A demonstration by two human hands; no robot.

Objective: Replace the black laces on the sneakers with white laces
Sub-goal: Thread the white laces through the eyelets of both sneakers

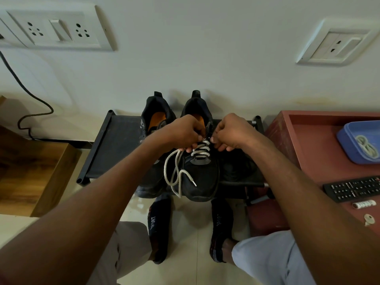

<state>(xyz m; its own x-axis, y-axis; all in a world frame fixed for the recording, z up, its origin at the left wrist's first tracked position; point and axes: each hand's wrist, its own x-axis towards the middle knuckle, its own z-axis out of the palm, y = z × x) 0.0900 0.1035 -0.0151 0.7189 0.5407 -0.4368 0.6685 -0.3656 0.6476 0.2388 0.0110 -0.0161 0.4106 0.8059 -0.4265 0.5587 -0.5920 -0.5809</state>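
Two black sneakers stand side by side on a low black rack (pixel 115 145), toes toward me. The right sneaker (pixel 202 177) carries a white lace (pixel 200 150) threaded through its lower eyelets. A loose length of that lace (pixel 174 173) hangs in loops over the toe on the left side. My left hand (pixel 183 132) pinches the lace at the left eyelets. At the right eyelets my right hand (pixel 232 132) pinches the shoe's edge or lace; which one is unclear. The left sneaker (pixel 154 118) is mostly hidden behind my left arm.
A red-brown table (pixel 308 145) on the right holds a blue tray (pixel 347 140) with another coiled white lace (pixel 367 146), a remote control (pixel 353 188) and a key (pixel 369 219). A wooden box (pixel 30 173) stands at left. My socked feet rest on the tiled floor below the rack.
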